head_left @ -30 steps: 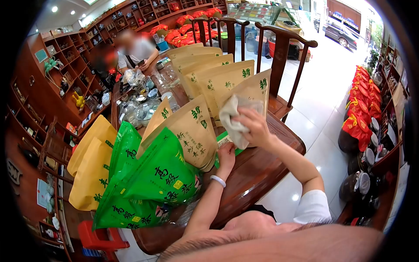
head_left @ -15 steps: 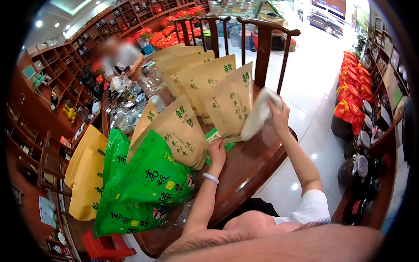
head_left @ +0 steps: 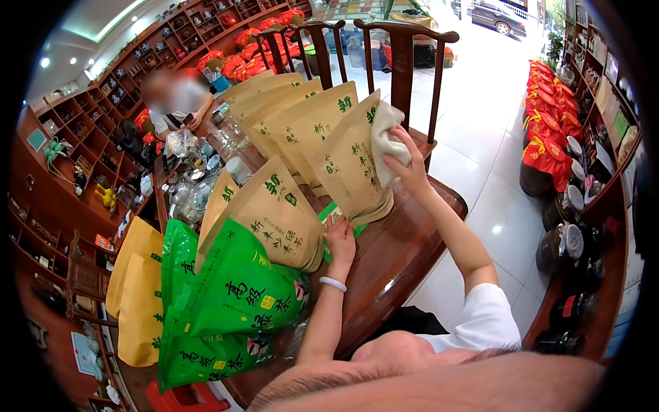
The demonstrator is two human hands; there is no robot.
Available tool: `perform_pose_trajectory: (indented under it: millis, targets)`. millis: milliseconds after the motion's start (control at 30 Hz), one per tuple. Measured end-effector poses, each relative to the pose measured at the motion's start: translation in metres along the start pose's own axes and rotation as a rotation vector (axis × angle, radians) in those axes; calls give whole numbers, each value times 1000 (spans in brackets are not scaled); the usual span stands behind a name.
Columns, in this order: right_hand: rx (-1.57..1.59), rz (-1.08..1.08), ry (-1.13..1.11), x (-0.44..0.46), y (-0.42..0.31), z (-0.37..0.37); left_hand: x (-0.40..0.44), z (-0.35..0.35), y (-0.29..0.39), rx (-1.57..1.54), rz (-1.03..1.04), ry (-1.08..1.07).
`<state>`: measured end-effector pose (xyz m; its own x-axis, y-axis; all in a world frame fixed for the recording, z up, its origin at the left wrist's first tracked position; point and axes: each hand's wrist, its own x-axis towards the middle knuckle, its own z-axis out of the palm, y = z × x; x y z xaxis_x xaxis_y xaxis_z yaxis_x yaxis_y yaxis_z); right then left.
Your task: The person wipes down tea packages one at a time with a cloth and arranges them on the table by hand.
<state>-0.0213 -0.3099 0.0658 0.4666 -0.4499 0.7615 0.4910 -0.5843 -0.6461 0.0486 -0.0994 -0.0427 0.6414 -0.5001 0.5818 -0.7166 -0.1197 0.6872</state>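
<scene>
My right hand (head_left: 408, 163) grips a pale folded cloth (head_left: 388, 144), which lies against the upper right edge of the front kraft paper bag (head_left: 351, 161). My left hand (head_left: 339, 240), with a white bracelet at the wrist, is closed on a small green and white packet (head_left: 331, 214) low between two kraft bags. Left of it stands another kraft bag (head_left: 268, 213) with green lettering. Shiny green bags (head_left: 240, 288) lean in front of that one, and yellow-brown bags (head_left: 139, 309) stand at the left edge of the wooden table (head_left: 384, 261).
Several kraft bags (head_left: 288, 127) stand in a row behind. Glassware (head_left: 199, 192) is on the table's far left, where a person (head_left: 175, 103) sits. Wooden chairs (head_left: 405, 75) line the far side. Red-covered jars (head_left: 546, 161) stand at right; a red stool (head_left: 185, 398) is below.
The cloth in my right hand has moved off the front kraft bag, then back to its upper right edge. My left hand keeps its hold low down. The view has shifted a little.
</scene>
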Motion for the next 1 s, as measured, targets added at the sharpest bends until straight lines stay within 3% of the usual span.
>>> perform_pose_trajectory:
  millis: [33,167,267,433,500,600,767,833,1000]
  targets:
    - [170,151,10,-6,-2,-3,-1,1,-1,1,-3,-11]
    - [380,349,43,13,-10,-12,-2,5,-7,-27,27,27]
    - [515,239,74,47,-12,-5,0,2,-2,11,10,-2]
    - [341,258,5,68,5,-1,0,2,0,42,19,10]
    - [611,540,-185,62,13,-6,0,3,-2,38,18,10]
    - [408,555,-272,40,29,-4,0,3,-2,26,5,8]
    - [562,725,-224,-11,40,-14,-3,3,-3,-4,11,66]
    - [549,745,-234,-31,48,-19,-4,4,-7,-75,-144,55]
    - [519,789,-299,-53,56,-25,-6,4,-9,-142,-203,99]
